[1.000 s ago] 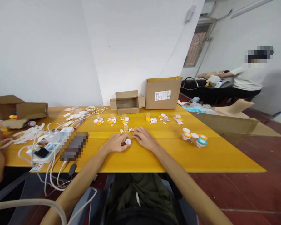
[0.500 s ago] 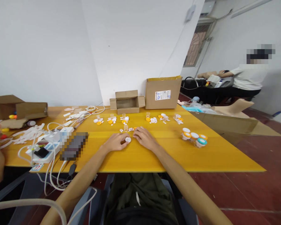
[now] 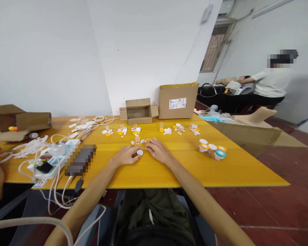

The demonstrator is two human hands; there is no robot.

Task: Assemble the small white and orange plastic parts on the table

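In the middle of the table, my left hand (image 3: 125, 155) grips a small white round disc (image 3: 140, 152) between thumb and fingers, its flat face turned up. Just to its right is my right hand (image 3: 157, 151), fingers curled and drawn together; whatever they pinch is too small to make out. Beyond the hands stands a clear plastic cup (image 3: 137, 140). Small white pieces (image 3: 143, 141) lie beside it, and an orange ring-shaped part (image 3: 147, 140) shows partly behind my right fingertips.
Further back sit several clusters of clear cups, orange rings (image 3: 108, 134) and white bits. Lidded jars (image 3: 212, 148) group at right. Cardboard boxes (image 3: 179, 102) line the wall. A power strip (image 3: 53, 164), cables and a blurred phone (image 3: 80, 160) lie left. A person (image 3: 273, 82) sits far right.
My hands stay almost in place, with the white disc tilting slightly in my left hand. The whole view has shifted a little.
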